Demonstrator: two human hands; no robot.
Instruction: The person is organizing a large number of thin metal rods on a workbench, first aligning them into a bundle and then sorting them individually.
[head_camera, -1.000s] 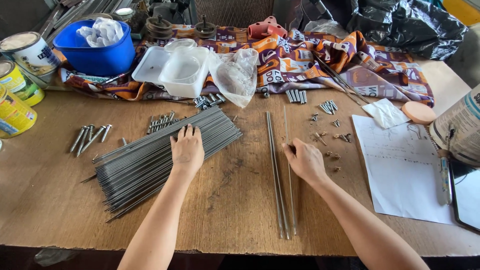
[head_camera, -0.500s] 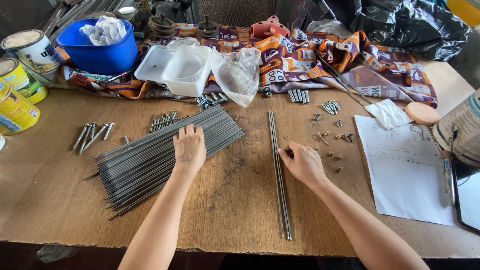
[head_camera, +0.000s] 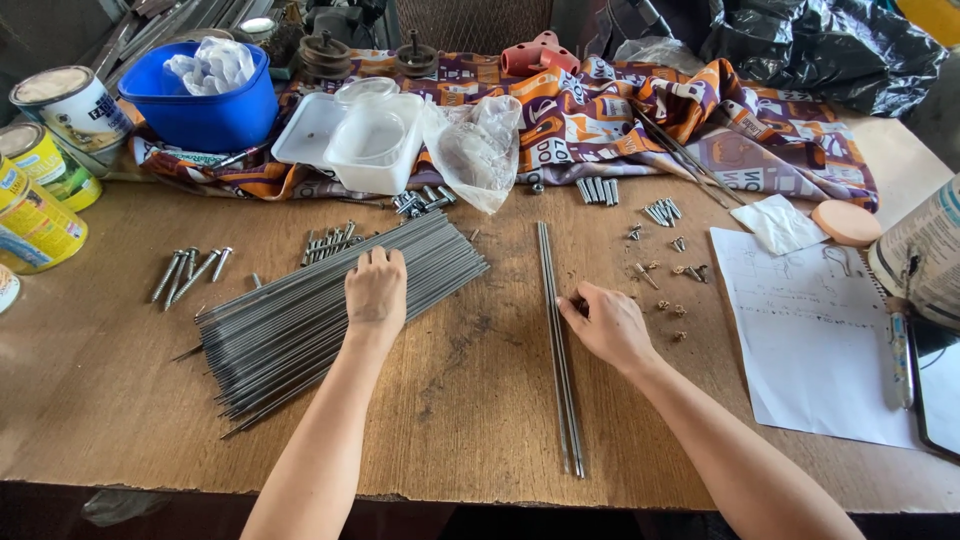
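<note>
A broad fan of thin grey metal rods (head_camera: 290, 320) lies on the wooden table (head_camera: 470, 400), slanting from lower left to upper right. My left hand (head_camera: 375, 292) rests flat on top of this pile, fingers curled over the rods. A few separate long rods (head_camera: 556, 345) lie side by side, running almost straight away from me. My right hand (head_camera: 608, 322) sits just to their right, its fingertips touching them near the middle. Neither hand lifts anything.
Bolts (head_camera: 190, 272) and small screws (head_camera: 660, 270) lie scattered on the table. At the back are a blue bowl (head_camera: 200, 100), clear plastic tubs (head_camera: 350, 135), a plastic bag (head_camera: 475, 150) and patterned cloth (head_camera: 640, 110). Paint cans (head_camera: 40, 190) stand left; paper (head_camera: 810, 335) and a pen (head_camera: 900, 345) lie right.
The separate rods, slightly spread a second ago, now lie tight together. My right hand shifted a little toward them. My left hand stayed on the pile.
</note>
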